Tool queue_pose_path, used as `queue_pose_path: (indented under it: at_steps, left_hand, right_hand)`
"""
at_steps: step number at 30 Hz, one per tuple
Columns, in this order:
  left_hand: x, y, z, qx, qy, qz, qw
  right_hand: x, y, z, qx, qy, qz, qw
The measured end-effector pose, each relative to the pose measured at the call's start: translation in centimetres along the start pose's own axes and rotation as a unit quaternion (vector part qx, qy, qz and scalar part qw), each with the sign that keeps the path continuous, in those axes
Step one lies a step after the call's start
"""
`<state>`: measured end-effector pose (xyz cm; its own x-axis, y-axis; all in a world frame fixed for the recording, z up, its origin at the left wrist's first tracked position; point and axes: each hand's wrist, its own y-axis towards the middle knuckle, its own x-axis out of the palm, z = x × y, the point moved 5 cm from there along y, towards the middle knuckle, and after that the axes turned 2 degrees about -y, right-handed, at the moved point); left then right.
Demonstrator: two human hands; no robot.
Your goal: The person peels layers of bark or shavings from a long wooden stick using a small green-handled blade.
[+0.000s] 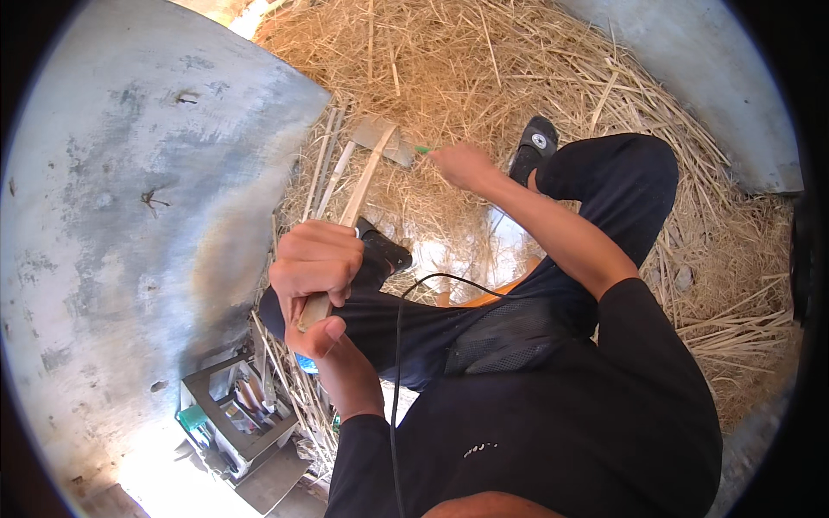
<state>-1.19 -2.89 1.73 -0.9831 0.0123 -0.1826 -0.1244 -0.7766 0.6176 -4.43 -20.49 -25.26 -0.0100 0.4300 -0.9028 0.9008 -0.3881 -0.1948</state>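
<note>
My left hand (318,263) is closed round a long, pale split-bamboo strip (367,186), which slants up and away from my left knee. The near end of the strip shows by my thumb. Farther off and to the right, my right hand (464,166) is closed on a green-handled tool (422,148). Only a little green shows beyond my fingers. Behind the strip's far end lies a flat, greyish, broad piece (370,135), close to the green handle. I cannot tell whether it is the tool's blade.
Thin shavings (432,60) heap across the floor ahead and to the right. More pale strips (335,177) lie beside the grey wall (155,173) at left. A small wooden stand (250,445) holding odds and ends is at lower left. A black cord (398,363) hangs over my lap.
</note>
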Motion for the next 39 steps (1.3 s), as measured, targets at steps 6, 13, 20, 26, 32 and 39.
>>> queue_pose_path:
  at_steps: [6, 13, 20, 26, 32, 39]
  left_hand:
    - [0.2, 1.1, 0.0, -0.009, 0.003, -0.037, 0.999]
    - [-1.1, -1.0, 0.4, -0.013, 0.090, 0.099, 0.991]
    - [-2.8, -3.9, 2.4, 0.036, 0.068, 0.539, 0.839]
    - [-4.0, -5.6, 1.7, 0.039, 0.034, 0.522, 0.852]
    - [-3.0, -3.2, -0.8, 0.038, -0.045, 0.282, 0.958]
    - [-2.6, -3.0, -0.3, 0.098, -0.054, 0.265, 0.958]
  right_hand:
    - [-1.8, -0.2, -4.3, -0.046, 0.131, 0.032, 0.990]
    - [-3.2, 2.2, -0.8, 0.109, 0.182, -0.069, 0.975]
    - [-4.4, 0.1, -5.0, -0.017, 0.230, 0.049, 0.972]
    - [-6.4, -1.6, -7.1, -0.047, 0.251, 0.073, 0.964]
    - [-5.9, -3.6, -8.8, -0.063, 0.251, 0.096, 0.961]
    - [-4.6, -3.1, -6.8, 0.014, 0.219, 0.071, 0.973]
